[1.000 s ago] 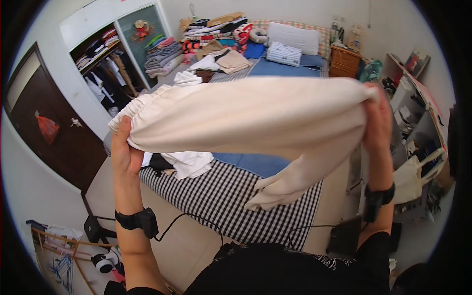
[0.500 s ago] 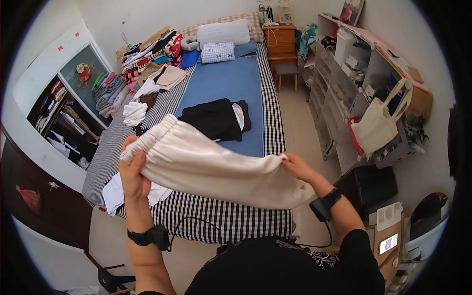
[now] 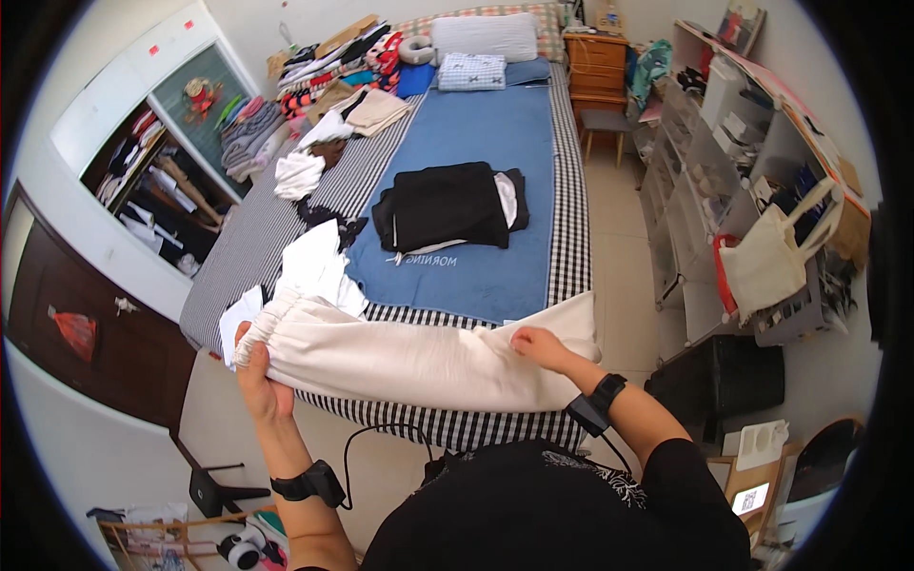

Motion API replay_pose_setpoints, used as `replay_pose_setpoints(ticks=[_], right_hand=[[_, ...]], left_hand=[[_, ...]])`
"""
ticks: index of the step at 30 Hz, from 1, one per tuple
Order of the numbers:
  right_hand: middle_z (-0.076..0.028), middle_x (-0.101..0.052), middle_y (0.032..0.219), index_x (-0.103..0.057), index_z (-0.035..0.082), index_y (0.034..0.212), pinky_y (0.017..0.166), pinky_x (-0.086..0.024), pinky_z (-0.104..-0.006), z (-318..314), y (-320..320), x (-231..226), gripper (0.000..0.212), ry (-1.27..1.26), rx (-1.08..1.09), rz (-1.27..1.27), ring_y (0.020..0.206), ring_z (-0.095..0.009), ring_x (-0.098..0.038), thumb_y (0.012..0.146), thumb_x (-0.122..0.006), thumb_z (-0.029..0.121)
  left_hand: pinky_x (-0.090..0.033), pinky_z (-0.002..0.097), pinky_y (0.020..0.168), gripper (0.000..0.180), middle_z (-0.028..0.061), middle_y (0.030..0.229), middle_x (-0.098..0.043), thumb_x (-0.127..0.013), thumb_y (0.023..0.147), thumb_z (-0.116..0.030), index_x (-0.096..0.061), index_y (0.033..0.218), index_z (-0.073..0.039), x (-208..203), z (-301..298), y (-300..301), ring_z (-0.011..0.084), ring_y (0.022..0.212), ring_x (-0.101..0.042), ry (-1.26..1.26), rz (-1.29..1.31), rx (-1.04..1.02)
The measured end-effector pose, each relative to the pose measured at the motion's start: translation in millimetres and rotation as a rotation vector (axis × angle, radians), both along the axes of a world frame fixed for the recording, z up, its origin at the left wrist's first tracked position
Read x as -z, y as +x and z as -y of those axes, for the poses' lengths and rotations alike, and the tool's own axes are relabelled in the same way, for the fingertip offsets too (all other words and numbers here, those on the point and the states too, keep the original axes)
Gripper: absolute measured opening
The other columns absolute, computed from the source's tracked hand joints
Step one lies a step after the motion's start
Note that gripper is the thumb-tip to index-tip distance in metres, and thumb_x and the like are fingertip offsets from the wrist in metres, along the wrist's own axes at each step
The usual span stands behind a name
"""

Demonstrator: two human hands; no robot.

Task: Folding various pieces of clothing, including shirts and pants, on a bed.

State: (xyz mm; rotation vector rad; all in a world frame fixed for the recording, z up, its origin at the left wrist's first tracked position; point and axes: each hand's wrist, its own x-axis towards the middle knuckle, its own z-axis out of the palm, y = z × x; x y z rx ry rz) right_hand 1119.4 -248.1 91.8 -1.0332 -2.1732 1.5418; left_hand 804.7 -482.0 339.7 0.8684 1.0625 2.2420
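Note:
Cream elastic-waist trousers (image 3: 400, 357), folded lengthwise, stretch sideways across the near end of the bed. My left hand (image 3: 264, 379) is closed on the gathered waistband at their left end. Toward the other end, my right hand (image 3: 541, 348) has its fingers curled against the cloth, pinching it; the fingertips are partly hidden. Beyond my right hand, the leg end spreads out over the bed's near right corner. White clothing (image 3: 319, 257) lies just behind the waistband. Farther up, a folded black garment (image 3: 443, 209) rests on the blue mat (image 3: 476, 285).
Piled clothes (image 3: 343, 71) and a folded beige garment (image 3: 378, 110) cover the bed's far left. A shelf unit (image 3: 685, 190) with a hanging cream tote bag (image 3: 762, 271) stands along the right. A black box (image 3: 733, 381) sits near my right elbow.
The trousers have come down onto the near end of the bed. My right hand has shifted left and down along the cloth, and the leg end now spreads beyond it. My view has shifted.

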Motion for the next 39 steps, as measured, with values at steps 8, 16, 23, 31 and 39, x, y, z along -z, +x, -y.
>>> replay_pose_setpoints(ticks=[8, 16, 23, 31, 39], right_hand=[[-0.013, -0.062, 0.088, -0.060, 0.008, 0.103, 0.070, -0.046, -0.0341, 20.4, -23.4, 9.5, 0.033, 0.144, -0.186, 0.190, 0.081, -0.026, -0.060, 0.083, -0.054, 0.033], [-0.009, -0.062, 0.078, -0.060, 0.001, 0.095, 0.064, -0.044, -0.0330, 34.6, -46.5, -22.4, 0.033, -0.328, -0.165, 0.240, 0.070, -0.019, -0.057, 0.084, -0.057, 0.031], [-0.008, -0.058, 0.096, -0.058, 0.001, 0.098, 0.078, -0.045, -0.0259, 29.5, -36.0, -23.1, 0.029, -0.524, -0.299, -0.051, 0.091, -0.015, -0.055, 0.082, -0.057, 0.025], [-0.008, -0.054, 0.113, -0.045, 0.006, 0.122, 0.091, -0.045, -0.0345, 49.3, -32.7, -60.1, 0.044, -1.135, 0.221, -0.575, 0.101, -0.019, -0.055, 0.081, -0.058, 0.010], [-0.006, -0.062, 0.097, -0.053, 0.005, 0.109, 0.082, -0.047, -0.0265, 17.6, 16.2, -128.7, 0.032, -0.648, 0.200, -0.753, 0.088, -0.013, -0.059, 0.078, -0.061, 0.000]], left_hand=[[-0.036, 0.0430, 0.100, 0.050, 0.0143, 0.114, -0.055, -0.068, 0.078, -0.012, -0.043, 0.120, -0.003, 38.7, 62.7, -6.9, 0.0284, 0.110, -0.051, -0.030, 0.082, 0.025], [-0.036, 0.0430, 0.100, 0.054, 0.0128, 0.113, -0.054, -0.070, 0.076, -0.013, -0.041, 0.121, -0.005, 53.7, 83.9, -13.1, 0.0283, 0.111, -0.050, 0.000, 0.094, 0.057], [-0.035, 0.0427, 0.101, 0.055, 0.0129, 0.113, -0.054, -0.070, 0.076, -0.013, -0.040, 0.121, -0.006, 61.3, 84.4, -24.5, 0.0282, 0.112, -0.050, 0.004, 0.110, 0.083], [-0.033, 0.0448, 0.102, 0.052, 0.0144, 0.119, -0.052, -0.068, 0.078, -0.014, -0.040, 0.121, -0.006, 64.6, 79.3, -39.0, 0.0299, 0.116, -0.046, 0.072, 0.163, 0.101], [-0.039, 0.0385, 0.096, 0.046, 0.0107, 0.106, -0.053, -0.065, 0.076, -0.005, -0.042, 0.116, -0.005, 76.2, 60.6, -52.3, 0.0239, 0.104, -0.052, -0.144, 0.071, 0.090]])
